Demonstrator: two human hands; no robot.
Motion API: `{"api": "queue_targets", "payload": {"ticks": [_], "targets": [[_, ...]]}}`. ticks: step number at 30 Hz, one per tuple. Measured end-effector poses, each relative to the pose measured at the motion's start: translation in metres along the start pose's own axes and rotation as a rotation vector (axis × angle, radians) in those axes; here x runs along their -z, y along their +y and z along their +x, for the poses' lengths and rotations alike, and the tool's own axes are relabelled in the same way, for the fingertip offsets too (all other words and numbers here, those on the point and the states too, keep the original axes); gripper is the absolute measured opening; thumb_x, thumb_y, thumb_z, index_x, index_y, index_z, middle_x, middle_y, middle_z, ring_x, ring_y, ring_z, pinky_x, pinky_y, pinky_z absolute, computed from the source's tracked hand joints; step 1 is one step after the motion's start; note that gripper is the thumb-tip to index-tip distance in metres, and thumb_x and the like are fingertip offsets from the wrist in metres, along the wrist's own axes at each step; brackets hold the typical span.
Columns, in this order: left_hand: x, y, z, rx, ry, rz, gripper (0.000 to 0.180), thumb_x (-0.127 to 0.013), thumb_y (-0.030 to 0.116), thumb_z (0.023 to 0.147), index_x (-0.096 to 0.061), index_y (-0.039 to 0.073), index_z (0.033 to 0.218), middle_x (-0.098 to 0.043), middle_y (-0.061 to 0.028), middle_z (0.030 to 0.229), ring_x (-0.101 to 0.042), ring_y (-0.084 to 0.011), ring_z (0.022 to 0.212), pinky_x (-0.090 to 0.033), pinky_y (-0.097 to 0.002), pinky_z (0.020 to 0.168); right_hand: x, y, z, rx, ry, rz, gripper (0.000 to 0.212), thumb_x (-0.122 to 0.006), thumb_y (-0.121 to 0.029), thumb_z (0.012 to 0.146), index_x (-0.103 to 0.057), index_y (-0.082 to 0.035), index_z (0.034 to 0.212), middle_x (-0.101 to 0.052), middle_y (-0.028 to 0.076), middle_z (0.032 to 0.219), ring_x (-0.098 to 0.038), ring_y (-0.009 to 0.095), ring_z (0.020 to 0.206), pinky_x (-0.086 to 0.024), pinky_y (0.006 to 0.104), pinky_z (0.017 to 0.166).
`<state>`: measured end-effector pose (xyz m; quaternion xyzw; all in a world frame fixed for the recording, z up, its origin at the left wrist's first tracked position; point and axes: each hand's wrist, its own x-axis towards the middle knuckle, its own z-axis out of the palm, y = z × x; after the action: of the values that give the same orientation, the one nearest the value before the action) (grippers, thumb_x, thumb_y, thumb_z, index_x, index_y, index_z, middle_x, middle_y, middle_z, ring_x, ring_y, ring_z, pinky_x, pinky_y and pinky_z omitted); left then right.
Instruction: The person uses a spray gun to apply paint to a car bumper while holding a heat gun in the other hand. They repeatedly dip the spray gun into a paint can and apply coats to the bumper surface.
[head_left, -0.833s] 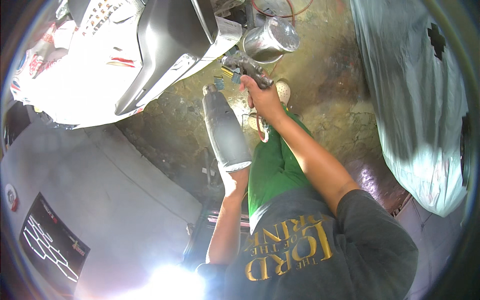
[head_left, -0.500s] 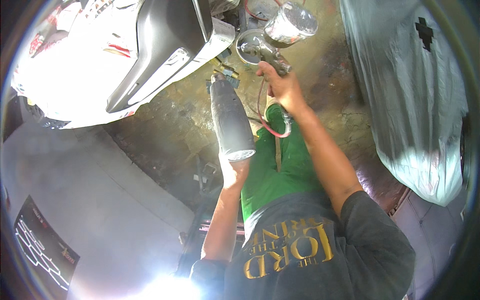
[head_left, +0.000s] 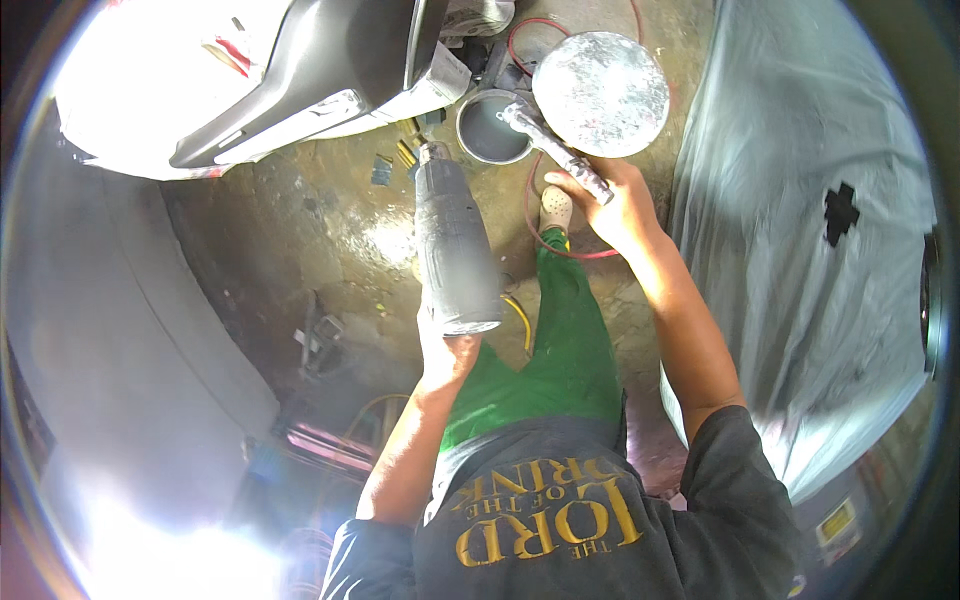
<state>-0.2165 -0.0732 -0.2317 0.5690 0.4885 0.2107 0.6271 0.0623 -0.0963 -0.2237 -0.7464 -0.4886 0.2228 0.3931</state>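
My left hand is closed under a dark heat gun, whose metal nozzle points away from me; the grip and most of my fingers are hidden beneath the body. On the right, my right hand is wrapped round a metal spray gun. Its cup, seen by its round, paint-spotted lid, sits on the far side of that hand. A red air hose runs from below the hand. Left of the cup, a round container with a grey inside stands on the floor.
A dark grey vehicle panel edged with pale covering stands at the far left. Grey plastic sheeting with a black tape patch hangs on the right. Small bits of tape lie on the stained floor. Bright glare fills the lower left.
The spray gun has tipped, so its cup's lid now faces me, and my right hand has shifted right. The heat gun stays in my left hand. My viewpoint has turned somewhat.
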Motion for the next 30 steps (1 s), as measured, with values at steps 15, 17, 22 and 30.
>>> {"api": "queue_targets", "payload": {"ticks": [15, 17, 22, 30], "targets": [[-0.095, 0.01, 0.014, 0.081, 0.301, 0.146, 0.037, -0.069, 0.011, 0.088, -0.061, 0.0, 0.122, -0.07, -0.0082, 0.105, -0.063, -0.016, 0.093, -0.052, -0.0319, 0.085, -0.002, 0.104, 0.069, 0.3, -0.317, -0.149, 0.03, -0.073, -0.02, 0.087, -0.064, -0.012, 0.115, -0.07, 0.013, 0.106, -0.07, 0.037, 0.084, -0.056, 0.0449, 0.069], [-0.093, 0.008, 0.014, 0.074, 0.31, 0.124, 0.037, -0.069, 0.009, 0.087, -0.061, -0.001, 0.122, -0.07, -0.0087, 0.105, -0.063, -0.015, 0.093, -0.052, -0.0315, 0.085, -0.005, 0.107, 0.07, 0.293, -0.399, -0.189, 0.034, -0.072, -0.023, 0.09, -0.06, -0.013, 0.12, -0.069, 0.012, 0.11, -0.069, 0.037, 0.085, -0.054, 0.0464, 0.068], [-0.091, 0.028, 0.026, 0.085, 0.236, 0.191, 0.037, -0.069, 0.01, 0.086, -0.061, -0.001, 0.12, -0.07, -0.0096, 0.103, -0.064, -0.0162, 0.091, -0.052, -0.0315, 0.085, 0.012, 0.091, 0.082, 0.24, -0.406, -0.102, 0.037, -0.075, -0.032, 0.089, -0.064, -0.012, 0.119, -0.07, 0.013, 0.108, -0.07, 0.037, 0.088, -0.055, 0.0449, 0.072], [-0.1, 0.071, 0.043, 0.029, 0.127, 0.109, 0.037, -0.072, 0.011, 0.085, -0.061, 0.0, 0.119, -0.07, -0.009, 0.099, -0.065, -0.0163, 0.089, -0.053, -0.0324, 0.083, 0.073, 0.062, 0.098, 0.267, -0.072, 0.032, 0.05, -0.082, -0.016, 0.087, -0.061, 0.0, 0.129, -0.071, 0.013, 0.114, -0.069, 0.024, 0.1, -0.054, 0.0362, 0.087]]}}
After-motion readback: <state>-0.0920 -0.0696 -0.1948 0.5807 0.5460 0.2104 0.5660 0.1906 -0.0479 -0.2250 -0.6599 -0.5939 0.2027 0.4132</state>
